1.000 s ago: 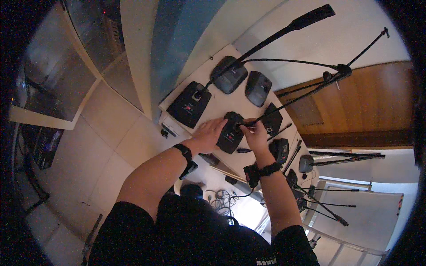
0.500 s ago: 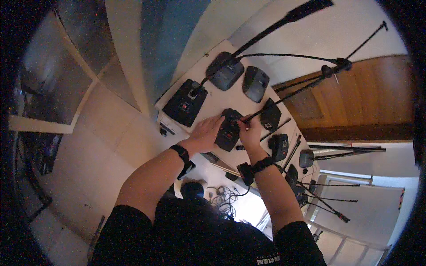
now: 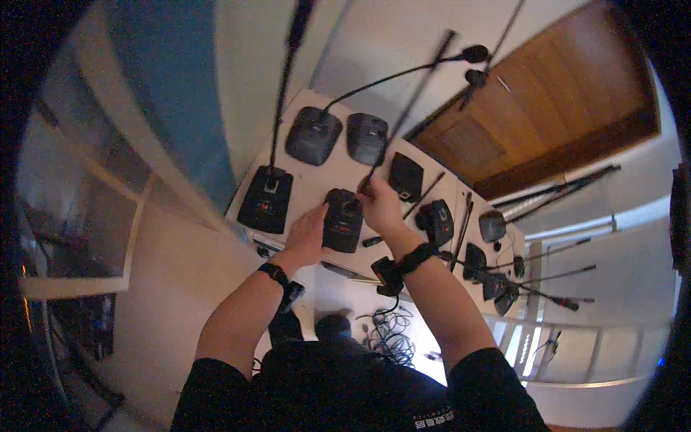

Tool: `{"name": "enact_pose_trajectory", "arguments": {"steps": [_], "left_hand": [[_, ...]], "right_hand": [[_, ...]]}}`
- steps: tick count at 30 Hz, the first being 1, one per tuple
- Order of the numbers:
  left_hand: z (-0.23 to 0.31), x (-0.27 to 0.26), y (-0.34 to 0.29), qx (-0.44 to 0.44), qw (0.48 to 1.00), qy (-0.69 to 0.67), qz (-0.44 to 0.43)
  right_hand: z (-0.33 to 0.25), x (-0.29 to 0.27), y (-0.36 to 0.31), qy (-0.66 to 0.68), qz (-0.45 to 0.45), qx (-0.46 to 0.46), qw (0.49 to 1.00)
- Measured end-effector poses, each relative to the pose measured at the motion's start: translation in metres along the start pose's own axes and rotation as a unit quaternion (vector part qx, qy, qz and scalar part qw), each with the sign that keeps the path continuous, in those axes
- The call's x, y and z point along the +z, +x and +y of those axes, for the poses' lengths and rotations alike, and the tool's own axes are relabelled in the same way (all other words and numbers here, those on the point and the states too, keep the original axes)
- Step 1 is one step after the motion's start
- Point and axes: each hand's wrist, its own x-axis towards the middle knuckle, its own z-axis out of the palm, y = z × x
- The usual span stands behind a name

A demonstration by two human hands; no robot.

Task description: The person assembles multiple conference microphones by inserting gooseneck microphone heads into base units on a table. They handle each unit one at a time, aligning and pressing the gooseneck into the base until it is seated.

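My left hand (image 3: 307, 236) is closed around the left side of a black desk-microphone base (image 3: 342, 234), which has a socket at its upper end. Just right of that socket, my right hand (image 3: 381, 207) pinches the lower part of a thin black gooseneck microphone stem (image 3: 404, 119). The stem slants up and to the right. Its bottom end is hidden by my fingers, so I cannot tell whether it touches the base. A black base with a stem (image 3: 265, 201) stands left of my left hand.
Two grey-black bases, one (image 3: 314, 135) with a curved gooseneck, stand at the table's far end. Another black base (image 3: 407, 175) and a loose stem (image 3: 425, 196) lie right of my right hand. Several more units stretch along the table (image 3: 306, 189). Tangled cables (image 3: 392, 335) lie below; a wooden door (image 3: 547, 101) is at the right.
The view has turned, shifting the table left. My right hand has moved slightly away from the base's socket, and the stem now stands steeper. My left hand stays on the base.
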Motion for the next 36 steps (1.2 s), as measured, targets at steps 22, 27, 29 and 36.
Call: {"name": "enact_pose_trajectory", "arguments": {"steps": [22, 27, 29, 36], "left_hand": [[0.067, 0.048, 0.028, -0.211, 0.963, 0.066, 0.156], [0.085, 0.055, 0.041, -0.304, 0.934, 0.097, 0.162], [0.083, 0.057, 0.041, -0.285, 0.937, 0.099, 0.176], [0.065, 0.047, 0.041, -0.269, 0.925, 0.126, 0.237]], "right_hand": [[0.08, -0.089, -0.198, 0.0, -0.025, 0.317, 0.948], [0.098, -0.043, -0.199, -0.067, 0.141, 0.37, 0.916], [0.105, -0.031, -0.192, -0.094, 0.115, 0.419, 0.896], [0.126, -0.049, -0.185, -0.042, -0.055, 0.458, 0.887]]}}
